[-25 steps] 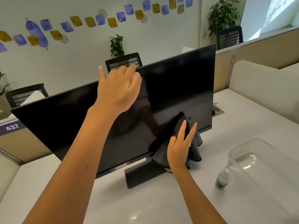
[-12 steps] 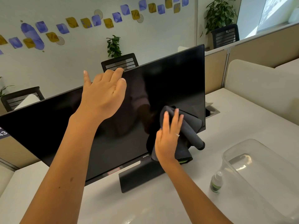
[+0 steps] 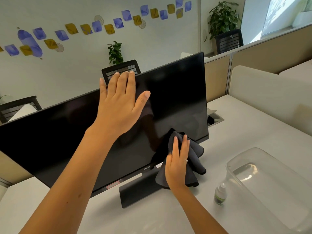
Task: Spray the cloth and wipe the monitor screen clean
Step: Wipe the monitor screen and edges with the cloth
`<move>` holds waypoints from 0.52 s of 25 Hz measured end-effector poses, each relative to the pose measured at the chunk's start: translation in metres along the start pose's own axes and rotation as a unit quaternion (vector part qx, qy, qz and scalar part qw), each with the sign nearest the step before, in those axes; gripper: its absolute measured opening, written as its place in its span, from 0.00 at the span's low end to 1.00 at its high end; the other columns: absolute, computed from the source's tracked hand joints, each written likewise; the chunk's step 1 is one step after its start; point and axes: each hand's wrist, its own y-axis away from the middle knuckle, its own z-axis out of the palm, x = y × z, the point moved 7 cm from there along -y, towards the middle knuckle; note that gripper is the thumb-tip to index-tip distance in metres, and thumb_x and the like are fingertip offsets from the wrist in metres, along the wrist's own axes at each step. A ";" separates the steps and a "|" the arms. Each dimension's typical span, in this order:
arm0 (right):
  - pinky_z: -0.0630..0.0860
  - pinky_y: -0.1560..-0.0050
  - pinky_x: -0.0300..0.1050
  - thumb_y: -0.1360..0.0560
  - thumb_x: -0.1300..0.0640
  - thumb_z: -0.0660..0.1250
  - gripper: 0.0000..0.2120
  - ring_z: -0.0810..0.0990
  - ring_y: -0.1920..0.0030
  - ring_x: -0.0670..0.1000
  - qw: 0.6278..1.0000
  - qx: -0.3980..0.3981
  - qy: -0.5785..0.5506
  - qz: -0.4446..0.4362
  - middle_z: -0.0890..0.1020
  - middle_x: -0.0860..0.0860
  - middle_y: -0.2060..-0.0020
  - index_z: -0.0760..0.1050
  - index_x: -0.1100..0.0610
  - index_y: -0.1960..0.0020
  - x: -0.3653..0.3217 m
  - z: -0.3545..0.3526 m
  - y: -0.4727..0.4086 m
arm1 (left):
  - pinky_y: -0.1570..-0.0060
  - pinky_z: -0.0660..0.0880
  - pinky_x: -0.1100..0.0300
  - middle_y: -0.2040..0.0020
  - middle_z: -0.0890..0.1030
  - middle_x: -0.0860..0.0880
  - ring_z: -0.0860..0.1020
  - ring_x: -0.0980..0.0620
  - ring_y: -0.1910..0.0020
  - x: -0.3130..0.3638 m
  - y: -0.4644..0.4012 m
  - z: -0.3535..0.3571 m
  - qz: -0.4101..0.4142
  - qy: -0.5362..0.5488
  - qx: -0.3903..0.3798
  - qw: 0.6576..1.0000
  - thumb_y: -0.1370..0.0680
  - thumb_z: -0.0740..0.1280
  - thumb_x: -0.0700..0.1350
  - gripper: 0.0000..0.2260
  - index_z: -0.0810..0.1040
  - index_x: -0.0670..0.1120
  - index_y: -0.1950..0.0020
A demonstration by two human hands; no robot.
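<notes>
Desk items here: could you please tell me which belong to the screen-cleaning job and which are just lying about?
Job:
monitor
dark cloth
spray bottle
left hand
right hand

Lying about:
clear plastic tub
office chairs
potted plants

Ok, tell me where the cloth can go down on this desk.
Bare desk in front of the monitor stand, between the forearms. Crowded at right: spray bottle beside the clear tub.

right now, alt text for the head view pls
A right hand presses a dark cloth on a black monitor while the left hand steadies its top; a spray bottle stands on the desk.
</notes>
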 end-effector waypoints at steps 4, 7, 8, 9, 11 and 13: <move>0.70 0.37 0.56 0.23 0.66 0.60 0.27 0.60 0.28 0.64 0.987 0.046 -0.104 0.113 0.59 0.60 0.26 0.57 0.57 0.26 0.031 -0.013 -0.034 | 0.29 0.39 0.45 0.24 0.55 0.45 0.49 0.46 0.24 0.021 -0.008 0.003 0.033 -0.014 0.021 0.999 0.21 0.42 0.62 0.32 0.50 0.42 0.23; 0.66 0.32 0.56 0.21 0.64 0.56 0.25 0.57 0.26 0.62 0.976 0.080 -0.140 0.146 0.57 0.58 0.25 0.56 0.57 0.25 0.040 -0.023 -0.063 | 0.29 0.38 0.47 0.24 0.56 0.44 0.50 0.46 0.24 0.033 -0.013 0.006 0.052 -0.026 0.025 0.998 0.21 0.42 0.62 0.33 0.50 0.41 0.24; 0.64 0.31 0.55 0.20 0.64 0.55 0.24 0.55 0.26 0.61 0.975 0.088 -0.147 0.140 0.57 0.58 0.25 0.56 0.57 0.25 0.037 -0.028 -0.072 | 0.29 0.39 0.47 0.24 0.57 0.44 0.52 0.45 0.25 0.035 -0.015 0.007 0.052 -0.028 0.026 0.998 0.21 0.42 0.62 0.33 0.51 0.41 0.24; 0.63 0.30 0.54 0.20 0.64 0.55 0.24 0.54 0.25 0.60 0.975 0.093 -0.153 0.131 0.56 0.57 0.25 0.56 0.56 0.25 0.033 -0.032 -0.079 | 0.29 0.40 0.47 0.25 0.58 0.43 0.53 0.45 0.25 0.035 -0.016 0.006 0.050 -0.029 0.028 0.998 0.21 0.42 0.62 0.33 0.51 0.41 0.24; 0.61 0.29 0.51 0.20 0.64 0.54 0.24 0.51 0.25 0.59 0.976 0.101 -0.151 0.116 0.55 0.56 0.25 0.56 0.56 0.25 0.023 -0.041 -0.093 | 0.28 0.43 0.47 0.26 0.60 0.43 0.56 0.44 0.26 0.035 -0.017 0.004 0.052 -0.025 0.028 0.998 0.21 0.42 0.61 0.32 0.53 0.41 0.24; 0.63 0.30 0.52 0.20 0.63 0.54 0.23 0.52 0.25 0.59 0.979 0.118 -0.133 0.104 0.57 0.56 0.25 0.57 0.56 0.26 0.012 -0.051 -0.109 | 0.28 0.44 0.46 0.26 0.61 0.43 0.57 0.45 0.27 0.036 -0.017 0.001 0.061 -0.006 0.023 0.998 0.21 0.44 0.60 0.32 0.53 0.41 0.24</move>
